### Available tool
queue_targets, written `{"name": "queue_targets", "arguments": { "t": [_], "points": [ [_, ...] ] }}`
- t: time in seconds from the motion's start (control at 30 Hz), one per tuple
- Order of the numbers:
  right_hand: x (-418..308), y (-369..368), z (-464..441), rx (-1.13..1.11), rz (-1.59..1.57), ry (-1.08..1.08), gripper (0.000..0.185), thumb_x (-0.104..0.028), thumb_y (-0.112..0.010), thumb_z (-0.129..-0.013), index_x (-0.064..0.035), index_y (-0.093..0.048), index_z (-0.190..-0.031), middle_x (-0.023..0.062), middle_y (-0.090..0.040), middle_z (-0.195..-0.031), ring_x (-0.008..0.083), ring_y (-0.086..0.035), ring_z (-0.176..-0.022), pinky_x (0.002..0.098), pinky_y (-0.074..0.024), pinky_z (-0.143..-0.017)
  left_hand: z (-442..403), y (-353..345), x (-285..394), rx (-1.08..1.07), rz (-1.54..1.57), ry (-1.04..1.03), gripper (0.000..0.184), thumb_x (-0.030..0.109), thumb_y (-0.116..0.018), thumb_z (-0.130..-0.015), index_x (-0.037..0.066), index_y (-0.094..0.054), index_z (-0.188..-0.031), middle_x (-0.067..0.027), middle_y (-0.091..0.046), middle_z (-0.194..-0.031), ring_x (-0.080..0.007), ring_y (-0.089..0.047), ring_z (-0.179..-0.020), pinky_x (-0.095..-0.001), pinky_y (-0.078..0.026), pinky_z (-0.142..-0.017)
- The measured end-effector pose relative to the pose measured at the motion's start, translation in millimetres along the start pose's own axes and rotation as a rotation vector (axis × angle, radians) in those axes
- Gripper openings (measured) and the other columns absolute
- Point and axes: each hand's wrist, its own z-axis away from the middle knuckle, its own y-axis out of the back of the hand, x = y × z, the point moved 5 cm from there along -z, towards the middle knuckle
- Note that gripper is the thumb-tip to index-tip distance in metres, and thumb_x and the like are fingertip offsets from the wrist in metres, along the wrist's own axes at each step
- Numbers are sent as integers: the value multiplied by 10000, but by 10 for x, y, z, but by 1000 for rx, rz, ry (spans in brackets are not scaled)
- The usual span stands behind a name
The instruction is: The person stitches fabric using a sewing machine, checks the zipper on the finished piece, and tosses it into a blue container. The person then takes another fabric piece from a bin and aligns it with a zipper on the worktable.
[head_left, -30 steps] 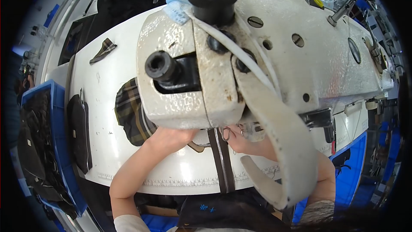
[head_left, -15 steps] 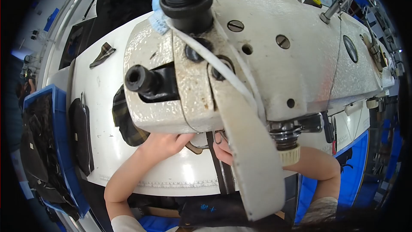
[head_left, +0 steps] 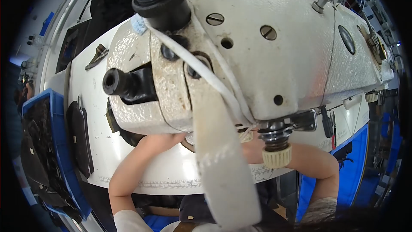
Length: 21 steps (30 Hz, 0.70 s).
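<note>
A cream sewing machine [head_left: 296, 60] fills the middle of the view and covers much of the work area. My left hand [head_left: 165, 141] reaches in under its head from the left, the fingertips out of sight. Beside that hand, a small brown-edged piece [head_left: 187, 146] shows on the white table. My right hand [head_left: 252, 150] is behind a wide cream flap [head_left: 227, 180] and the machine's tension knob, so its fingers are hidden. What either hand holds does not show. Dark plaid fabric [head_left: 128, 137] lies left of my left hand, partly under the machine head.
A blue bin [head_left: 57, 103] of dark pieces stands at the left. On the white table [head_left: 101, 99] lie a dark piece with a zipper [head_left: 79, 141] and a small plaid scrap [head_left: 98, 57]. A ruler scale [head_left: 146, 184] runs along the near edge.
The machine appears farther left in the view. The zipper strip seen by my right hand no longer shows, and that hand has shifted right behind the flap and knob.
</note>
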Motion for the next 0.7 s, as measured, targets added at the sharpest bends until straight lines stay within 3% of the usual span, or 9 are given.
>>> {"name": "queue_targets", "arguments": {
  "t": [0.07,0.2,0.27,0.37,0.7],
  "points": [
    [-5,-34,17,-27,-23,11,266,-161,-576,-710,7,-619,-912,27,-516,-557,272,-584,-819,303,-466,-631,0,49,100,-27,-156,-66,341,231,-728,-683,101,-577,-959,-43,-610,-901,-125,-558,-751,-266,-484,-702],
    [-3,5,10,-4,-19,10,250,-154,-583,-701,8,-618,-888,48,-533,-577,268,-581,-813,288,-457,-606,-77,364,735,91,-532,-332,265,164,-630,-775,91,-607,-1029,-67,-628,-988,-200,-613,-881,-335,-502,-808],
    [2,29,-2,36,8,18,194,-146,-592,-685,-6,-603,-818,62,-540,-593,267,-582,-798,285,-451,-587,-138,551,1027,174,-623,-328,353,101,-660,-684,124,-667,-1036,-62,-649,-1053,-262,-628,-957,-380,-497,-837],
    [-2,37,3,37,19,31,129,-138,-601,-660,-30,-563,-720,78,-543,-612,262,-583,-789,284,-443,-561,-188,613,1087,163,-573,-349,356,60,-637,-685,70,-641,-1041,-120,-643,-993,-310,-622,-922,-406,-495,-818],
    [-20,17,-27,74,16,36,140,-140,-601,-594,-59,-490,-618,86,-547,-630,240,-566,-710,281,-440,-525,-265,595,1030,183,-519,-345,351,52,-631,-686,59,-635,-1037,-129,-639,-978,-318,-619,-914,-412,-493,-812]
  ]
}}
